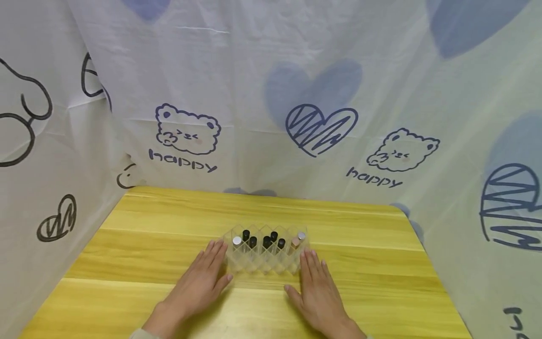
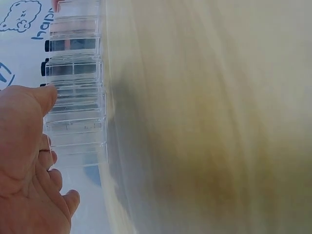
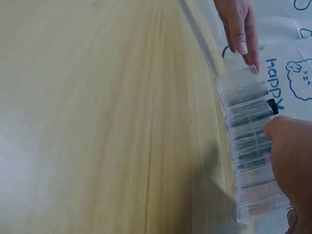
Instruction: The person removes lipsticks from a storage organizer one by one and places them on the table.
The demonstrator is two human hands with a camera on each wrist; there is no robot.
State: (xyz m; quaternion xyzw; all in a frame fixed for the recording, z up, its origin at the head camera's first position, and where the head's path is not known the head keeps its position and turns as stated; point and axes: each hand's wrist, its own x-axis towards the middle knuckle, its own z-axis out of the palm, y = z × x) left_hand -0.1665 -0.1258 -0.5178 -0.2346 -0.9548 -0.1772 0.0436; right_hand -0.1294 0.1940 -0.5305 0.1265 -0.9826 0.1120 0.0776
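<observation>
A clear plastic organizer (image 1: pixel 258 265) with diamond-shaped cells stands on the table between my two hands. Several small capped tubes are upright in it: black-capped ones such as the tube (image 1: pixel 267 242), a white-topped tube (image 1: pixel 237 241) at the left, and a pinkish tube (image 1: pixel 295 243) and a silver-topped tube (image 1: pixel 301 235) at the right. Along the organizer's left end lies my left hand (image 1: pixel 197 284), fingers straight, thumb apart. My right hand (image 1: pixel 318 294) lies the same way by the right end. Both seem to touch the ends. Wrist views show the organizer's clear front (image 2: pixel 75 109).
The yellow wood-grain table (image 1: pixel 372 268) extends around the organizer on all sides. A white cloth (image 1: pixel 254 155) printed with hearts and bear faces hangs behind the table's back edge and along both sides.
</observation>
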